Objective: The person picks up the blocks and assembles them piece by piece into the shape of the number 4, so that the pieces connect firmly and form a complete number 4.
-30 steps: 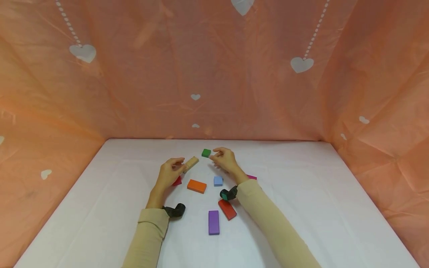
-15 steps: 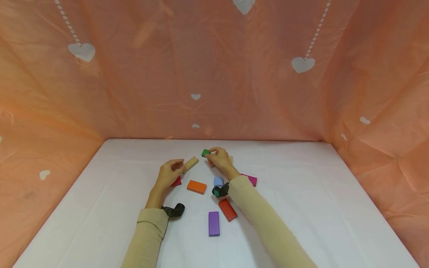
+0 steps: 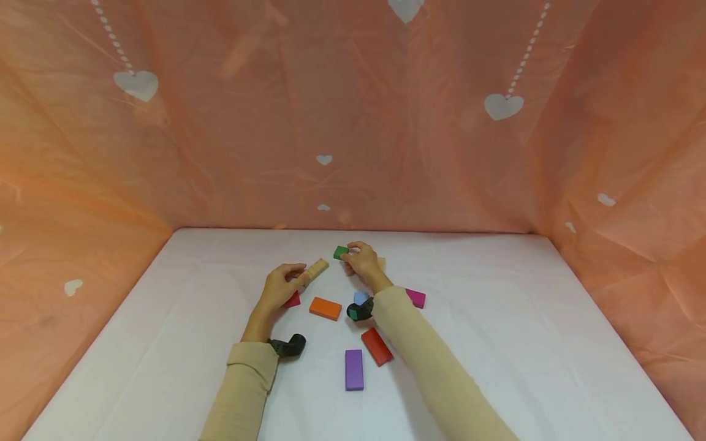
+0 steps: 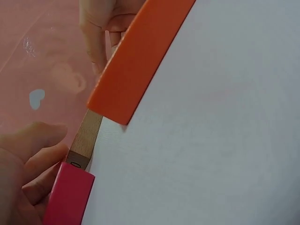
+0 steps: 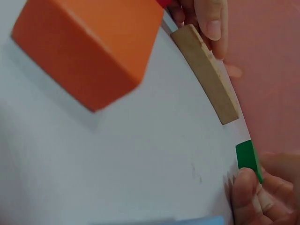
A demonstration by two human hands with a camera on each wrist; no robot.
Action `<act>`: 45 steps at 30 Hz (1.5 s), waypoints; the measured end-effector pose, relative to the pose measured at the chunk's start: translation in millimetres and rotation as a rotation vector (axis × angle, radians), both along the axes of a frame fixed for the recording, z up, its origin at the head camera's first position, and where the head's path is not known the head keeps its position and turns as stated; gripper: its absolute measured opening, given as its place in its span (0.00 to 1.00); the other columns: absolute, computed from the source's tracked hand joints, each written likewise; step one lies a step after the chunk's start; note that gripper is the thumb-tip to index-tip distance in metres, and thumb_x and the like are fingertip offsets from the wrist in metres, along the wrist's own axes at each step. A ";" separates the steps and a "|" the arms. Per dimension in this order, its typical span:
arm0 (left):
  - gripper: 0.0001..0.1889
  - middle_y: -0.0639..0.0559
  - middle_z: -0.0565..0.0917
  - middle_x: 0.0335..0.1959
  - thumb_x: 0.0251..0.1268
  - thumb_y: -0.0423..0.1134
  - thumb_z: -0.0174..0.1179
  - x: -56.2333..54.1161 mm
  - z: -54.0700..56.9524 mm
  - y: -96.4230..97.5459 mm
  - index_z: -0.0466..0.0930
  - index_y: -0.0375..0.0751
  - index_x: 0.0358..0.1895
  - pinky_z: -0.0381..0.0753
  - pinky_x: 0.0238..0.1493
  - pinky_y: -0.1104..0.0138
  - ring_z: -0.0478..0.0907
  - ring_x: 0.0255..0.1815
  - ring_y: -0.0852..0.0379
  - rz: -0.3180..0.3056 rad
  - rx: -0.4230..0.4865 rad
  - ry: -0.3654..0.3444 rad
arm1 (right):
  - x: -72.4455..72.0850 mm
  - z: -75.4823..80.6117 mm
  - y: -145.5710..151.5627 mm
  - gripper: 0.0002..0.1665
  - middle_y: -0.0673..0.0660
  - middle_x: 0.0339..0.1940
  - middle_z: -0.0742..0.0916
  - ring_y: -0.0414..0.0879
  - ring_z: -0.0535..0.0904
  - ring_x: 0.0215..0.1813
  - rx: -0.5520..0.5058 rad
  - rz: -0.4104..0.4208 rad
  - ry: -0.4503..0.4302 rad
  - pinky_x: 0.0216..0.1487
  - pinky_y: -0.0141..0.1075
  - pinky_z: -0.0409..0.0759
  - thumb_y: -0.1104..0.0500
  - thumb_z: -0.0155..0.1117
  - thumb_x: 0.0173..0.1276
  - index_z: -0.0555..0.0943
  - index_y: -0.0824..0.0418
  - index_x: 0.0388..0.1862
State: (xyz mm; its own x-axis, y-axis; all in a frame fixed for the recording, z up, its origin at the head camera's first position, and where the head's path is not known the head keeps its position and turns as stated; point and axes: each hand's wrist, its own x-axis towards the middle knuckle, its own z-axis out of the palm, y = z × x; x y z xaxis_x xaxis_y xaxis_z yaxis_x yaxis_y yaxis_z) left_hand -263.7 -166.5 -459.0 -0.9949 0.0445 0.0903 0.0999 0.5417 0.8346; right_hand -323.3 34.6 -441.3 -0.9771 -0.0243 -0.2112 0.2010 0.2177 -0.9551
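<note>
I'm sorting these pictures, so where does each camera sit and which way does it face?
Head: on the head, facing forward and down at the table; both sleeves, left grip and right grip show.
Left wrist: on that wrist, facing the orange block; left grip lower left, right grip top.
Right wrist: on that wrist, facing the green block; right grip lower right, left grip top.
Both wrist views share the orange block and a wooden block.

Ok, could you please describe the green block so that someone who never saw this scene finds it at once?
Go to the far part of the white table, where the right hand is. That hand pinches the green block. Its neighbour, the wooden block by the left hand, is pale; no other visible block is green or lies farther back.
</note>
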 end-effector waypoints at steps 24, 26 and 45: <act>0.18 0.35 0.79 0.45 0.67 0.36 0.58 3.3 6.0 4.6 0.79 0.31 0.56 0.70 0.46 0.67 0.73 0.45 0.48 -0.005 -0.107 -0.006 | 4.2 2.6 0.0 0.22 0.49 0.12 0.74 0.34 0.69 0.12 0.043 -0.032 -0.026 0.16 0.23 0.71 0.67 0.59 0.67 0.74 0.68 0.60; 0.18 0.35 0.79 0.45 0.67 0.37 0.58 3.5 5.4 4.9 0.79 0.31 0.56 0.71 0.46 0.67 0.73 0.45 0.48 -0.002 -0.110 -0.009 | 4.9 2.1 -0.3 0.22 0.48 0.12 0.74 0.34 0.69 0.12 0.042 -0.035 -0.022 0.16 0.23 0.71 0.67 0.59 0.67 0.75 0.68 0.60; 0.16 0.38 0.80 0.39 0.63 0.36 0.62 3.5 6.3 8.2 0.81 0.29 0.51 0.71 0.41 0.71 0.74 0.40 0.51 -0.042 -0.092 -0.003 | 6.3 -1.3 -1.5 0.22 0.48 0.15 0.75 0.35 0.70 0.14 0.130 -0.023 -0.025 0.20 0.24 0.66 0.64 0.64 0.64 0.77 0.66 0.57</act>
State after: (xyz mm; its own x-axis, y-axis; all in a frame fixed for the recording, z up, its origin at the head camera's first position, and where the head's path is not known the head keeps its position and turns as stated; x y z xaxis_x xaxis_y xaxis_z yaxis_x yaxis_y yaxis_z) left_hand -260.2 -158.2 -452.7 -0.9923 0.0942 0.0805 0.1214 0.6110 0.7822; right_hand -317.1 33.1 -442.5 -0.9715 0.0269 -0.2354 0.2306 0.3341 -0.9139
